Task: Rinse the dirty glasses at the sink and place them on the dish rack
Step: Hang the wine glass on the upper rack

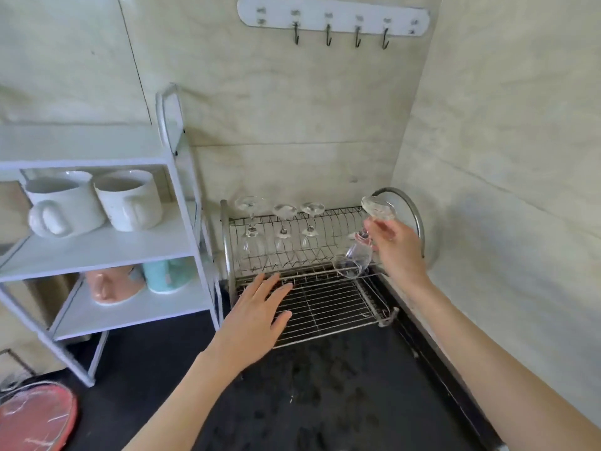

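At the left of the frame a white shelf unit carries two white mugs on its upper level and a pink and a teal cup below — none of that concerns you. Moving toward the centre, your left hand hovers with fingers spread and relaxed, holding nothing, over the front left corner of the dish rack, which stands on the dark bench; whether the fingertips touch the wire cannot be told. Above it, three stemmed glasses already hang upside down in the rack's upper tier, bowls down, feet up, in a row at its left half.

To the right of centre, your right hand pinches the stem of a fourth glass, which is inverted and tilted, its bowl reaching down toward the upper tier's front rail and its foot up near the rack's curved right handle.

You appear to be in the placing step. The next move calls for tipping this glass upright-inverted and lowering it into a free slot to the right of the three — gently, since the rim is near the wire. The sink is out of view.
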`<state>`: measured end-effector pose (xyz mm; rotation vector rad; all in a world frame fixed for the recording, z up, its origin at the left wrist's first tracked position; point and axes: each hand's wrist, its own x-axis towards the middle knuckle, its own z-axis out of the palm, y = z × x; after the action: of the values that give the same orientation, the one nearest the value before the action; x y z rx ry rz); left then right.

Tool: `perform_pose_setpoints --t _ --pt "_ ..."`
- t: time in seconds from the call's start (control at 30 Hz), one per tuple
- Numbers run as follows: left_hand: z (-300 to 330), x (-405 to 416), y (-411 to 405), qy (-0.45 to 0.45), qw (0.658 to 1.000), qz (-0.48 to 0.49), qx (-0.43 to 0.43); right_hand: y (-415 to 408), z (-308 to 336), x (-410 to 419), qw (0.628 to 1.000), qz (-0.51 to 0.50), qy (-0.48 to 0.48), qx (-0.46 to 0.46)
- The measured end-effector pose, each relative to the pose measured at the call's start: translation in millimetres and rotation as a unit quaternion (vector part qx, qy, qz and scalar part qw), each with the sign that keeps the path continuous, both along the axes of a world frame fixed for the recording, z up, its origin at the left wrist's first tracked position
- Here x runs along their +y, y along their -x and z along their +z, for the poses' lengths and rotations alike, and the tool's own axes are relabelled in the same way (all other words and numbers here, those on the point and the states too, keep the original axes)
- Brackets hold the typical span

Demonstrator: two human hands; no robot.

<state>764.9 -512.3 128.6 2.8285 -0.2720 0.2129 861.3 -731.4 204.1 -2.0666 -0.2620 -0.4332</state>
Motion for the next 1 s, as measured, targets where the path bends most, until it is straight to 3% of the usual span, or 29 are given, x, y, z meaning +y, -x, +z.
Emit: perform_pose_setpoints --t 0.23,0.4,0.7,1.0 --pt "-26 -11 -41 -0.123 0.988 0.082 0.049 -116 -12 -1 0.997 0.052 0.033 0.037" --pt "-36 -12 -43 -0.176 0.977 0.113 0.042 -153 -43 8 0.993 0.081 0.042 0.080" --pt "-35 -15 -41 -0.158 0.979 0.122 0.042 -169 -66 14 0.989 0.106 0.056 0.091" --pt "-40 -17 -42 -0.085 0.989 0.118 0.027 -173 -77 13 0.987 0.113 0.049 0.102"
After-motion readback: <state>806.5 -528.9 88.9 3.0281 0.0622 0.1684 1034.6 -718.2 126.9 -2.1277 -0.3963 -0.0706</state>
